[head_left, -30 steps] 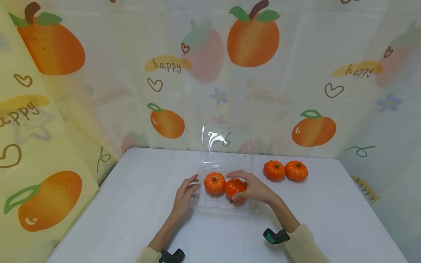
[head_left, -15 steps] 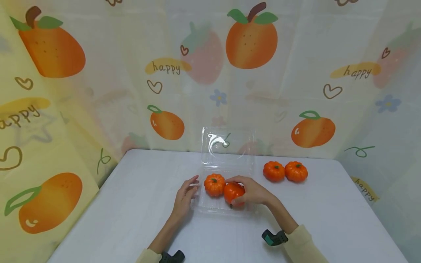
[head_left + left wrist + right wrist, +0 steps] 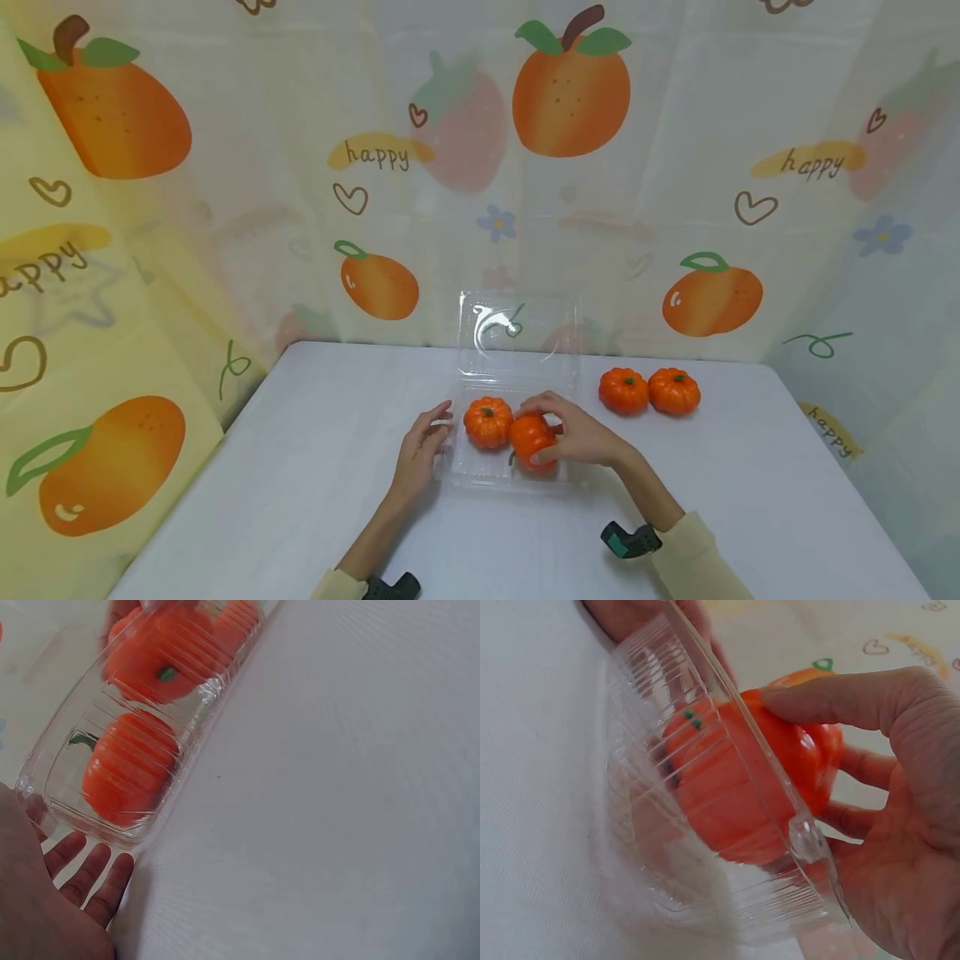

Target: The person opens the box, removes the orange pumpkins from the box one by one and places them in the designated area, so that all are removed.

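A clear plastic clamshell box point(image 3: 480, 468) lies on the table with its lid point(image 3: 517, 337) raised at the back. Inside, on the left, an orange toy pumpkin point(image 3: 488, 422) rests with its green stem up. My right hand point(image 3: 581, 433) grips a second orange pumpkin point(image 3: 532, 442) in the right side of the box, thumb in front and fingers behind. That pumpkin is tipped on its side, its stem towards the front left. My left hand point(image 3: 418, 450) stands beside the box's left wall, fingers extended; in the left wrist view the fingertips point(image 3: 116, 874) are right at its end.
Two more orange pumpkins point(image 3: 624, 391) point(image 3: 674, 392) sit side by side on the white table point(image 3: 322, 467), to the right of the box. Behind the table hangs a fruit-print curtain point(image 3: 450, 250), close to the raised lid.
The pumpkin in my right hand has turned, its stem swinging from the front towards the front left. It has also shifted slightly left. My left hand stays by the box.
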